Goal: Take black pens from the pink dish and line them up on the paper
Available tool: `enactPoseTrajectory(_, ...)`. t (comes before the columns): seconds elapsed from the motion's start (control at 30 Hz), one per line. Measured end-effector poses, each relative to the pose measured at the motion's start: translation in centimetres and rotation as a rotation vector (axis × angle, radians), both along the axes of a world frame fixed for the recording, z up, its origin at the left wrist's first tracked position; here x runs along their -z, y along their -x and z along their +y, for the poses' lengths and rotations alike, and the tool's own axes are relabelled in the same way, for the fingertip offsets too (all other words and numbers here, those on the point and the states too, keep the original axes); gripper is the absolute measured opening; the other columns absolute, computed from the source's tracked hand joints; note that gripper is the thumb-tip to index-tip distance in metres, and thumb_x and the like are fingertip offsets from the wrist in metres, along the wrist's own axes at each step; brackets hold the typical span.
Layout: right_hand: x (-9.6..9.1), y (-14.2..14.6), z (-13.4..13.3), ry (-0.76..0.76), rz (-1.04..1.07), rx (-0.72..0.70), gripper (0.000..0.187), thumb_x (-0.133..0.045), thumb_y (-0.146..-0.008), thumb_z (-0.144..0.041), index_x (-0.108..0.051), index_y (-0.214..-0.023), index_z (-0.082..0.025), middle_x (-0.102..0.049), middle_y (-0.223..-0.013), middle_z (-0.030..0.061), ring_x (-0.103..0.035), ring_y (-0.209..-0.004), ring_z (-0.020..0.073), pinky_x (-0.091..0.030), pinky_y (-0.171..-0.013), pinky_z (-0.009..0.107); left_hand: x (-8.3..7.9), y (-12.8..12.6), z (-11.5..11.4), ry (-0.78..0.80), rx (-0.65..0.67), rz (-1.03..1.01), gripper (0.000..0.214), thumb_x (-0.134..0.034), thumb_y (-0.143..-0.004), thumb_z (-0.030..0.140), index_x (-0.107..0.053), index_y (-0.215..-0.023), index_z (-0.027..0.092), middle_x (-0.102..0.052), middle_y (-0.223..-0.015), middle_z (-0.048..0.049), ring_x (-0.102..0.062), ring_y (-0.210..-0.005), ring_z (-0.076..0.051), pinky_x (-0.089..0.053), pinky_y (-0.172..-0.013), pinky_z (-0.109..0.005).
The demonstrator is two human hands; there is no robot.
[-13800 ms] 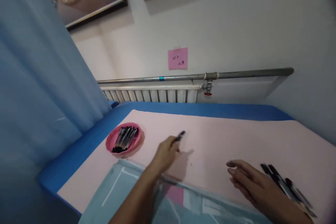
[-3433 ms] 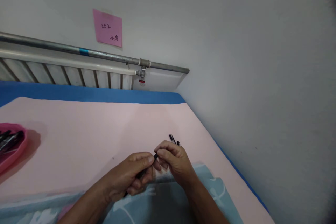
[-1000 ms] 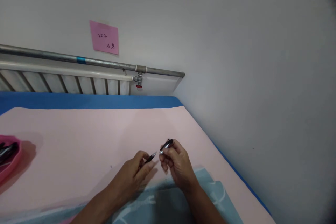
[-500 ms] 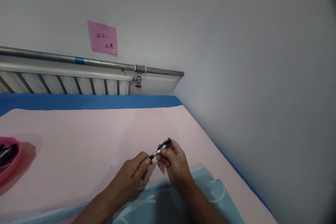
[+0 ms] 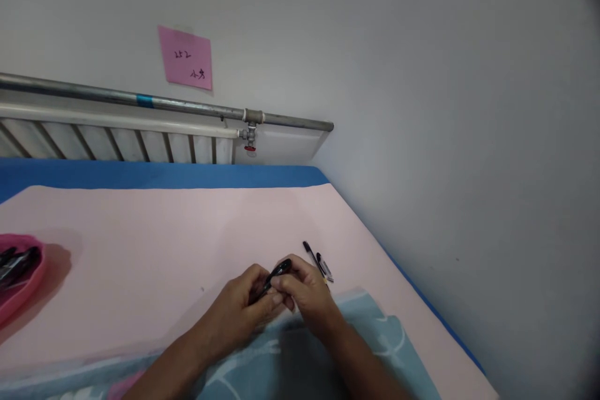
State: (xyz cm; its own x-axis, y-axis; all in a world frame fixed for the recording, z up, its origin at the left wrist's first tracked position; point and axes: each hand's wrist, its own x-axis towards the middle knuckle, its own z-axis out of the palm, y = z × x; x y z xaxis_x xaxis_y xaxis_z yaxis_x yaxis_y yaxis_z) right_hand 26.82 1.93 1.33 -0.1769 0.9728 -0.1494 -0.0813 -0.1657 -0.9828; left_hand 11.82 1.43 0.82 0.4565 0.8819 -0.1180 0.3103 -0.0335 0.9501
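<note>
My left hand (image 5: 246, 300) is closed around the lower end of a black pen (image 5: 280, 267). My right hand (image 5: 307, 290) pinches the glossy upper end, thumb and fingers pressed on it. Both hands meet over the near part of the pink table surface, with the pen tilted up to the right. Fingers cover much of its middle, so I cannot tell whether it is one piece or two. Just beyond my right hand lie a thin black pen (image 5: 309, 250) and a short black-and-silver piece (image 5: 323, 264), perhaps a cap.
A pink basket (image 5: 43, 262) with black pens (image 5: 19, 265) stands at the left edge. A blue patterned cloth (image 5: 370, 337) lies at the near edge. Behind the pink tabletop (image 5: 164, 231) are a radiator (image 5: 154, 147) and a pipe (image 5: 197, 106); a wall rises on the right.
My hands have come closer together, and the pen has shifted slightly left with more of it covered. The thin pen and short piece now show beyond my right hand. The view has shifted slightly.
</note>
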Motion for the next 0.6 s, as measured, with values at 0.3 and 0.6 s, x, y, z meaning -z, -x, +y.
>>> enactPoseTrajectory(0.3, 0.5, 0.2, 0.2, 0.152, 0.076, -0.024, 0.012, -0.056, -0.060, -0.013, -0.045, -0.058, -0.018, -0.035, -0.039, -0.0106, -0.025, -0.034, 0.0021, -0.016, -0.035, 0.016, 0.8, -0.3, -0.2, -0.162, 0.024, 0.179, 0.023, -0.032, -0.086, 0.034, -0.042, -0.072, 0.019, -0.046, -0.057, 0.0048, -0.039, -0.052, -0.010, -0.026, -0.051, -0.022)
enactPoseTrajectory(0.6, 0.7, 0.3, 0.5, 0.180, 0.089, -0.070, 0.016, -0.057, -0.059, -0.017, -0.041, -0.059, -0.019, -0.034, -0.039, -0.0115, -0.024, -0.032, 0.0022, -0.014, -0.034, 0.016, 1.4, -0.3, 0.3, -0.210, 0.013, 0.158, 0.023, -0.035, -0.084, 0.032, -0.046, -0.070, 0.019, -0.050, -0.060, 0.0017, -0.041, -0.052, -0.010, -0.028, -0.050, -0.022)
